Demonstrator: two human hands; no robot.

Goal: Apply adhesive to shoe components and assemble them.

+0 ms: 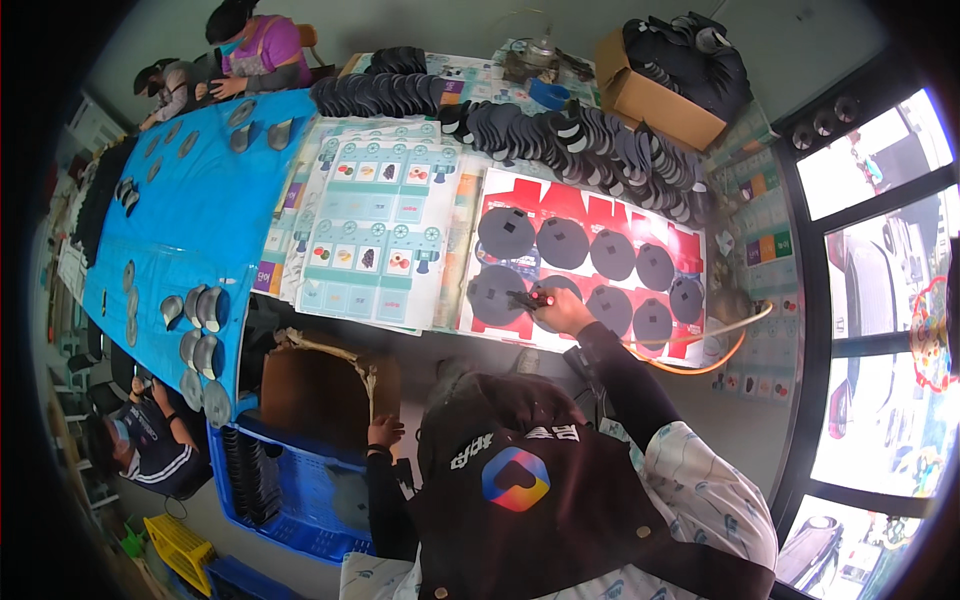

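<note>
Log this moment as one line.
Right grip: holding dark tool over dark round discs | Surface: red-and-white printed sheet | Left grip: near brown chair, hold unclear

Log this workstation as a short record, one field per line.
Right hand: gripping a dark tool with a red part, over the near row of discs
Left hand: low, near a brown chair; grip unclear
Work surface: red-and-white sheet bearing black discs in two rows
Beyond the sheet: a line of dark curved pieces
Upper right: cardboard box filled with dark pieces
Left side: blue-covered table
Tool contact with disc: cannot tell
</note>
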